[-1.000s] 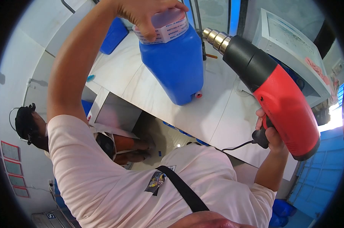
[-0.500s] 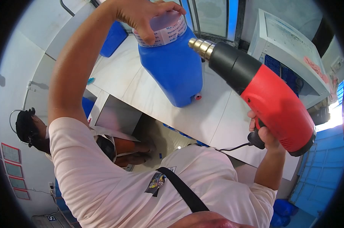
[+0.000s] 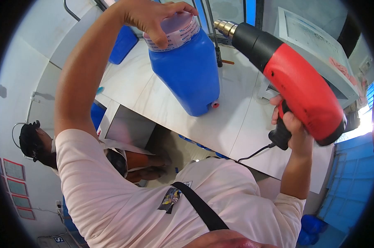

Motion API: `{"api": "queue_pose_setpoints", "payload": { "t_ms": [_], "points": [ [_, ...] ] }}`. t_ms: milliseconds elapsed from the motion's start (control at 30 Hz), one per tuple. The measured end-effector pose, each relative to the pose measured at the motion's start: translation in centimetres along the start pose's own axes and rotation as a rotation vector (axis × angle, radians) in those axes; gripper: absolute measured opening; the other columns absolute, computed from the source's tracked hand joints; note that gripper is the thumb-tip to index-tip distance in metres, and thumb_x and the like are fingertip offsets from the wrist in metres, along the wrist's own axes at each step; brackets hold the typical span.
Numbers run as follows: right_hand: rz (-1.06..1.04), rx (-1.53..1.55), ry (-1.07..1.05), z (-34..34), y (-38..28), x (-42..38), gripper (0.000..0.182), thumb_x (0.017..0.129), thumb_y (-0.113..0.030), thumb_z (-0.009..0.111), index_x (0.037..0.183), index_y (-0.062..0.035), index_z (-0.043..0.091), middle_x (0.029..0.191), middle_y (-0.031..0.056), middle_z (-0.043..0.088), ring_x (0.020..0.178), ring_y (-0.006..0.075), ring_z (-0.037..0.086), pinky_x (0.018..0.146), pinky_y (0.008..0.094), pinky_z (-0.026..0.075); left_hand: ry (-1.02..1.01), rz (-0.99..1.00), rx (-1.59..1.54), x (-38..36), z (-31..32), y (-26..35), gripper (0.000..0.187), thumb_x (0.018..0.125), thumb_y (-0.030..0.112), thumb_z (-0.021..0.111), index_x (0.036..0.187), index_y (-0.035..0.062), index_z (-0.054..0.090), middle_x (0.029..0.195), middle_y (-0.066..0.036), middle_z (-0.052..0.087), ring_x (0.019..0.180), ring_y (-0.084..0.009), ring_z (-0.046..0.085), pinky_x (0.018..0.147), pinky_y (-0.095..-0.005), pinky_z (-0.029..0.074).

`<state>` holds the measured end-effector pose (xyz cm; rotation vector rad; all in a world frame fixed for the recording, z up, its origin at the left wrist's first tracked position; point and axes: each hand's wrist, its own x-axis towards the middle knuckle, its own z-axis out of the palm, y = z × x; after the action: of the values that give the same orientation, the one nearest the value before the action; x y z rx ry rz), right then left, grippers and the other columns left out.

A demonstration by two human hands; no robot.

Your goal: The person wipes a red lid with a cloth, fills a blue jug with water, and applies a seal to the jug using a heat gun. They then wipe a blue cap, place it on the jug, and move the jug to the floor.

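Note:
A blue water jug (image 3: 185,74) stands on the white tiled counter (image 3: 236,115), with a small red-capped outlet (image 3: 215,104) low on its side. Round its neck runs a clear printed seal band (image 3: 182,39), under a pale top (image 3: 178,22). My left hand (image 3: 147,20) grips the top, thumb against the band and fingers over the far side. In my right hand (image 3: 294,126) is a red and black heat gun (image 3: 298,82), held by its handle. Its metal nozzle (image 3: 226,28) points up and left, apart from the jug, right of its neck.
Another blue container (image 3: 123,44) is at the back left. A white cabinet (image 3: 315,49) stands at the right, with pink cloth (image 3: 341,69) on it. The gun's black cord (image 3: 255,153) crosses the counter edge. Another person (image 3: 34,142) is at the left.
The heat gun has moved up in view, its nozzle farther from the jug's neck. My left hand and the jug have barely shifted.

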<state>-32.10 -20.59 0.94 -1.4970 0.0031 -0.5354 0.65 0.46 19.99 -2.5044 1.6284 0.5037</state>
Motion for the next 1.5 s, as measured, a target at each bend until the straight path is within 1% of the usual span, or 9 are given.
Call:
{"api": "queue_pose_setpoints", "payload": {
  "t_ms": [633, 700, 733, 933, 1033, 1100, 1233, 1400, 1500],
  "points": [
    [-0.038, 0.061, 0.127, -0.4, -1.5, 1.3, 0.051, 0.078, -0.025, 0.069, 0.120, 0.0046, 0.064, 0.097, 0.0130, 0.070, 0.068, 0.0175, 0.062, 0.062, 0.0317, 0.052, 0.082, -0.081, 0.021, -1.5, 0.7, -0.1, 0.120, 0.059, 0.042, 0.080, 0.162, 0.0257, 0.021, 0.149, -0.021, 0.049, 0.135, -0.0450, 0.051, 0.111, -0.0546, 0.048],
    [0.024, -0.015, -0.003, -1.5, -1.6, 0.5, 0.068, 0.081, -0.043, 0.072, 0.126, 0.0070, 0.059, 0.101, 0.0149, 0.068, 0.071, 0.0183, 0.063, 0.062, 0.0320, 0.053, 0.144, -0.132, 0.006, -1.4, 1.2, -0.7, 0.121, 0.063, 0.054, 0.080, 0.163, 0.0243, 0.019, 0.150, -0.023, 0.048, 0.136, -0.0480, 0.050, 0.111, -0.0570, 0.047],
    [-0.013, 0.061, -0.022, -1.2, -1.5, 0.2, 0.053, 0.080, -0.029, 0.071, 0.120, 0.0045, 0.065, 0.099, 0.0136, 0.070, 0.068, 0.0177, 0.063, 0.062, 0.0326, 0.053, 0.144, -0.133, 0.003, -1.3, 1.4, -0.9, 0.121, 0.063, 0.054, 0.080, 0.163, 0.0243, 0.019, 0.150, -0.023, 0.048, 0.136, -0.0480, 0.050, 0.111, -0.0570, 0.047],
    [-0.017, 0.065, 0.085, -0.5, -1.6, 0.5, 0.052, 0.078, -0.030, 0.074, 0.117, 0.0037, 0.066, 0.098, 0.0126, 0.071, 0.068, 0.0170, 0.063, 0.062, 0.0309, 0.053, 0.188, -0.265, 0.086, -1.4, 1.7, -3.0, 0.132, 0.062, 0.090, 0.068, 0.164, 0.0242, 0.015, 0.154, -0.025, 0.043, 0.140, -0.0492, 0.044, 0.110, -0.0589, 0.046],
    [-0.009, 0.054, 0.006, -0.9, -1.6, -0.6, 0.048, 0.083, -0.031, 0.071, 0.116, 0.0038, 0.066, 0.097, 0.0117, 0.071, 0.069, 0.0161, 0.063, 0.062, 0.0307, 0.052, 0.230, -0.245, -0.011, -1.8, 1.4, -3.3, 0.130, 0.067, 0.090, 0.064, 0.165, 0.0223, 0.013, 0.158, -0.023, 0.038, 0.144, -0.0476, 0.041, 0.111, -0.0555, 0.046],
    [-0.023, -0.003, -0.053, 0.1, -1.3, -1.1, 0.046, 0.087, -0.032, 0.068, 0.116, 0.0039, 0.066, 0.098, 0.0116, 0.070, 0.069, 0.0160, 0.062, 0.062, 0.0308, 0.052, 0.178, -0.212, -0.183, -2.1, 0.3, -1.2, 0.110, 0.090, 0.071, 0.058, 0.163, 0.0034, 0.011, 0.166, -0.029, 0.016, 0.155, -0.0435, 0.016, 0.125, -0.0534, 0.021],
    [-0.046, -0.069, -0.156, 0.3, -1.1, -0.4, 0.041, 0.094, -0.030, 0.064, 0.116, 0.0043, 0.066, 0.099, 0.0109, 0.070, 0.069, 0.0155, 0.062, 0.061, 0.0310, 0.051, 0.198, -0.172, -0.116, -2.1, 0.5, -1.4, 0.104, 0.096, 0.080, 0.033, 0.163, 0.0021, 0.013, 0.167, -0.028, 0.015, 0.155, -0.0431, 0.016, 0.125, -0.0559, 0.021],
    [-0.068, 0.021, -0.075, -0.1, -1.4, -0.9, 0.050, 0.093, -0.040, 0.072, 0.116, 0.0043, 0.066, 0.098, 0.0106, 0.071, 0.070, 0.0152, 0.064, 0.061, 0.0306, 0.052, 0.071, 0.047, -0.266, -5.0, -0.4, 0.3, 0.133, 0.077, 0.074, 0.073, 0.163, 0.0018, 0.001, 0.164, -0.032, 0.018, 0.153, -0.0439, 0.022, 0.125, -0.0527, 0.023],
    [-0.066, 0.016, -0.044, -0.2, -1.0, -1.4, 0.059, 0.088, -0.047, 0.075, 0.116, 0.0042, 0.067, 0.101, 0.0126, 0.071, 0.070, 0.0158, 0.064, 0.061, 0.0308, 0.052, 0.128, -0.082, -0.163, -4.2, 1.8, -1.7, 0.145, 0.067, 0.063, 0.086, 0.162, 0.0004, -0.004, 0.162, -0.035, 0.019, 0.152, -0.0446, 0.024, 0.124, -0.0517, 0.025]
  ]
}}
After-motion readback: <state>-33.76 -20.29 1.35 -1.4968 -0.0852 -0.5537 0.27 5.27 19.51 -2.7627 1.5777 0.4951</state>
